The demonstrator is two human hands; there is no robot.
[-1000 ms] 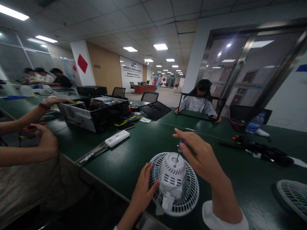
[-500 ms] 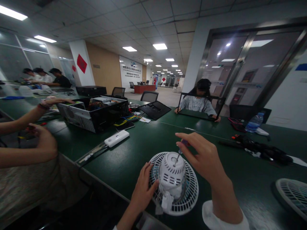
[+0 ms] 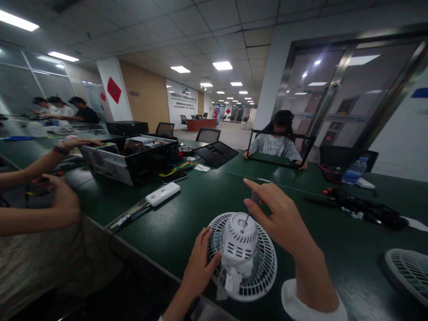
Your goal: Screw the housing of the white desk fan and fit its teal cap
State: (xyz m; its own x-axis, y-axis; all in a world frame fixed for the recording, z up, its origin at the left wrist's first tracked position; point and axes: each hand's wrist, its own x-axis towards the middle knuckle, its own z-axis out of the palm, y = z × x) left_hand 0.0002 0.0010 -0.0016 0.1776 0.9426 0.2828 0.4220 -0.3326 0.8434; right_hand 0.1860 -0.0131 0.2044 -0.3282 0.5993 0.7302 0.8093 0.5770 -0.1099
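A white electric fan [image 3: 241, 243] lies face down on the green table, its motor housing upward and its round grille underneath. My left hand [image 3: 200, 261] grips its left side, thumb against the housing and fingers over the grille. Above it, my right hand [image 3: 276, 211] pinches the purple handle of a screwdriver [image 3: 248, 218] between thumb and fingers, index finger extended. The slim metal shaft slants down to the top of the housing. Its tip sits at the housing's surface; whether it is in a screw is too small to tell.
Another white grille [image 3: 409, 272] lies at the right edge. A white power bank [image 3: 162, 193], a phone [image 3: 175, 177] and an opened computer case [image 3: 130, 156] stand left, beside a co-worker's arms. Opposite, a person holds a black frame [image 3: 277, 165]. A water bottle [image 3: 355, 170] lies right.
The fingers of my right hand have shifted slightly up and round the screwdriver handle, with the index fingertip higher. My left hand and the fan have stayed put.
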